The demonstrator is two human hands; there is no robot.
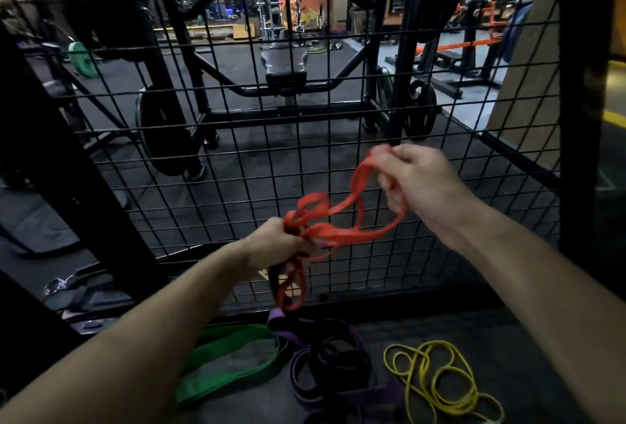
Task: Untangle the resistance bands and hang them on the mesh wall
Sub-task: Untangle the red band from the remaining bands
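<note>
At frame centre, my left hand (281, 240) clenches the knotted orange rubber resistance band (325, 220); my right hand (416, 179) pinches one loop. I'd pull loops apart slowly, before the black mesh wall (237, 159).

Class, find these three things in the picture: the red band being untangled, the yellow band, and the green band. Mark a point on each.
red band (333, 232): head view, on the flat strands stretched between both hands.
yellow band (437, 384): head view, on the thin coils lying on the floor.
green band (216, 383): head view, on its wide lower edge.
</note>
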